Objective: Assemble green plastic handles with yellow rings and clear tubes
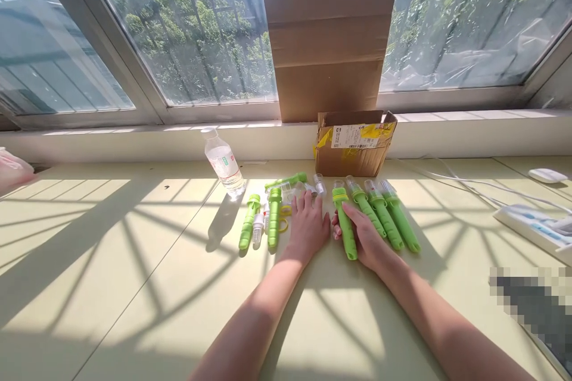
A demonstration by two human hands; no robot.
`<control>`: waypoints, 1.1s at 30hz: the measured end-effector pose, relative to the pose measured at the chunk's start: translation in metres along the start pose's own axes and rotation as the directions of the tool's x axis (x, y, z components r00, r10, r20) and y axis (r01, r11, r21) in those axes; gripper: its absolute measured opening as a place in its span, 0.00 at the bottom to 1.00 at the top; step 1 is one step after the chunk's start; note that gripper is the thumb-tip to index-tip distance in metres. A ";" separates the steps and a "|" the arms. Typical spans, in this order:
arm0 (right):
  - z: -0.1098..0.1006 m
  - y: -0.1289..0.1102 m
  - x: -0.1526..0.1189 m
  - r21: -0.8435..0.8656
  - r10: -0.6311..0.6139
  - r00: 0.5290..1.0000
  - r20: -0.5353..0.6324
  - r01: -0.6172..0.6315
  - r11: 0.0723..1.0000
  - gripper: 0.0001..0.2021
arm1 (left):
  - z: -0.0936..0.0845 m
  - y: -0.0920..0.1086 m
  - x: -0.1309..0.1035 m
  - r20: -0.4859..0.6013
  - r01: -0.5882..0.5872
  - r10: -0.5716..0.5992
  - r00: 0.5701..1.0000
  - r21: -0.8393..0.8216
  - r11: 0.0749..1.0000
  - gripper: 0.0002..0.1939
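Note:
My right hand (pixel 364 229) is wrapped round a green plastic tube-shaped handle (pixel 346 232), which has a yellow ring and a clear cap at its far end. Beside it, my left hand (pixel 308 223) lies with fingers stretched forward at several small clear plastic caps (pixel 318 183); its fingertips partly cover them. Yellow rings (pixel 283 225) lie just left of that hand. Further left are two upright-pointing green handles without clear caps, one of them a ribbed green handle (pixel 274 220), with a white-and-clear piece (pixel 258 231) between them. Another green handle (pixel 288 180) lies crosswise behind.
Right of my right hand, three capped green handles (pixel 386 223) lie side by side. A cardboard box (pixel 351 155) stands behind, against the sill. A water bottle (pixel 224 164) is at the back left. Cables and a white power strip (pixel 534 229) lie on the right.

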State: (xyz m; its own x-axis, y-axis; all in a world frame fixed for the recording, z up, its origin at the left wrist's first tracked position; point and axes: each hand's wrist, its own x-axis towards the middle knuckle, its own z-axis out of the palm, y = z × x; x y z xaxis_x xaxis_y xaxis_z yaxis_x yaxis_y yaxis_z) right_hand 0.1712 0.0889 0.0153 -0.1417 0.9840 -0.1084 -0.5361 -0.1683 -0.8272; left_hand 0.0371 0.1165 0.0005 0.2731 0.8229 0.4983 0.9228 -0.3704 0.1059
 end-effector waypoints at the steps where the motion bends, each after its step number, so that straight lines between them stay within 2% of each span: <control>1: 0.000 0.000 0.000 0.002 -0.001 1.000 -0.002 0.001 1.000 0.14 | 0.000 0.000 0.002 -0.007 0.001 -0.001 1.000 0.000 1.000 0.20; 7: 0.001 -0.001 0.000 -0.013 -0.004 1.000 -0.007 0.004 1.000 0.14 | 0.001 -0.002 0.009 -0.017 -0.016 0.016 1.000 -0.022 1.000 0.19; 14: 0.004 -0.002 0.000 -0.014 0.000 1.000 -0.024 0.000 1.000 0.14 | 0.005 -0.003 0.008 0.023 -0.048 0.049 0.999 -0.042 0.998 0.25; 23: 0.001 -0.001 0.001 -0.011 0.004 1.000 -0.007 -0.004 1.000 0.14 | -0.003 -0.002 0.007 -0.015 -0.035 0.035 0.999 -0.039 0.999 0.21; 29: 0.002 -0.002 0.002 0.016 0.009 1.000 -0.013 -0.008 1.000 0.13 | 0.009 -0.007 0.007 0.091 -0.049 0.053 0.994 -0.041 0.998 0.23; 33: 0.002 -0.001 0.002 0.013 0.005 1.000 -0.014 -0.005 1.000 0.13 | 0.010 -0.008 0.007 0.122 -0.072 0.077 0.990 -0.046 0.996 0.24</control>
State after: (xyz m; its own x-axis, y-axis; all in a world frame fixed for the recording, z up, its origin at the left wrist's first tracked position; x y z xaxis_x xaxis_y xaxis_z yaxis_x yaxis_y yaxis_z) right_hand 0.1700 0.0912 0.0173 -0.1332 0.9837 -0.1204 -0.5465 -0.1743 -0.8191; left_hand 0.0343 0.1291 -0.0056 0.3742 0.8386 0.3960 0.8875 -0.4476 0.1092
